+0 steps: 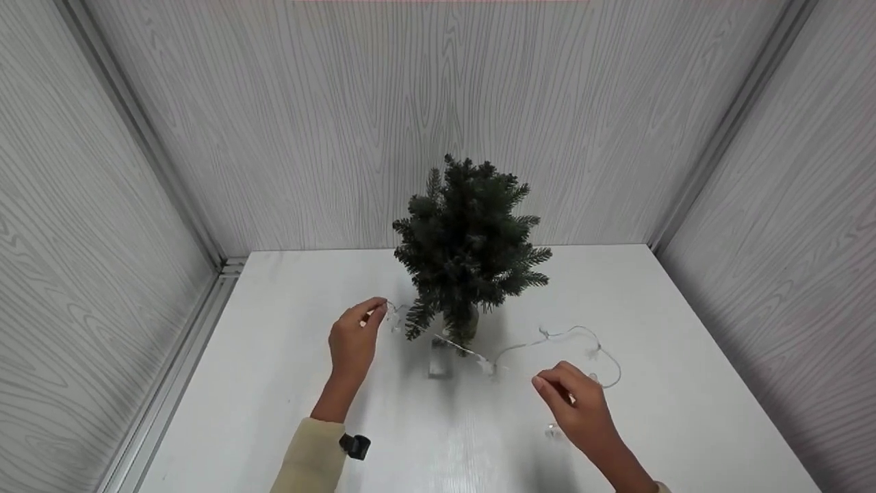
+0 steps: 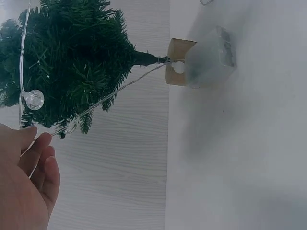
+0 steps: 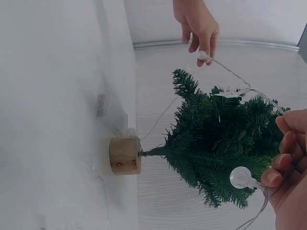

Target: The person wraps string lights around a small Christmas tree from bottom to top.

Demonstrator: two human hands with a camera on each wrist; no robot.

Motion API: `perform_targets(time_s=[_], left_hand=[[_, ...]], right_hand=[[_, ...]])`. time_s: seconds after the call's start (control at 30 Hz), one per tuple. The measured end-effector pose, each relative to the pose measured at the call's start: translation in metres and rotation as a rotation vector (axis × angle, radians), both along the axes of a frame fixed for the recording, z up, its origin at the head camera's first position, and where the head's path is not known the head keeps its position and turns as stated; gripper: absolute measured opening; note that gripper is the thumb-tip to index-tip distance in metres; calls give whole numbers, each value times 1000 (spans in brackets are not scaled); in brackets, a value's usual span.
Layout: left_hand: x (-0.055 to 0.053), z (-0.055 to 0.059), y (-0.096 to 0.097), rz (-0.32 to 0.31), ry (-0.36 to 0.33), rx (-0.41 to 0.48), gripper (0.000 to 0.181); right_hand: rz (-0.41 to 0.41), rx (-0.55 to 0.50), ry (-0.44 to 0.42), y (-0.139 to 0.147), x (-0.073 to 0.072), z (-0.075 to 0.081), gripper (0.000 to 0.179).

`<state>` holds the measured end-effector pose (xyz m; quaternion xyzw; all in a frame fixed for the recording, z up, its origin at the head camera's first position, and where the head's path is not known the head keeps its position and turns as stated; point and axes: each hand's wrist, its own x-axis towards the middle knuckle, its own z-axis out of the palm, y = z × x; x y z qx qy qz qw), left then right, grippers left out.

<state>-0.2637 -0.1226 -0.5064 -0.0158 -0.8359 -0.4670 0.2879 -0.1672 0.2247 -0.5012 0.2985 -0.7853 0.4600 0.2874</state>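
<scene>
One light string (image 1: 486, 365), I see, runs from the left hand (image 1: 353, 339), which pinches it, past a seemingly clear box (image 1: 440, 361) on the worktop (image 1: 684, 356) and before the small tree (image 1: 472, 236), to the pinching right hand (image 1: 576, 400).

tree (image 1: 472, 236) on table (image 1: 274, 329) (light string (image 1: 485, 365) in front)

A smooth white rectangular table (image 1: 274, 308) with a faint sheen meets a pale grey, wood-grained back wall (image 1: 308, 123). Similarly grained grey panels form the left wall (image 1: 75, 239) and right wall (image 1: 780, 226), with grey metal strips (image 1: 146, 130) lining the corners.
</scene>
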Motion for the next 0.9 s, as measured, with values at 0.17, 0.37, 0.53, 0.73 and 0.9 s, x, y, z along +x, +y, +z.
perform_targets(time_s=[0.17,0.37,0.53,0.73,0.9], left_hand=[[-4,6,11,-37,41,11,18],[-10,11,22,-67,63,38,18],[-6,10,28,-93,79,45,19],[5,2,37,-113,86,32,18],[12,-2,47,-87,79,-23,19]], right_hand=[[-27,-42,17,1,8,18,33],[-37,-48,22,4,15,26,30],[-97,-48,33,13,11,19,27],[-164,-81,29,28,14,31,24],[-238,-98,-64,49,8,22,20]])
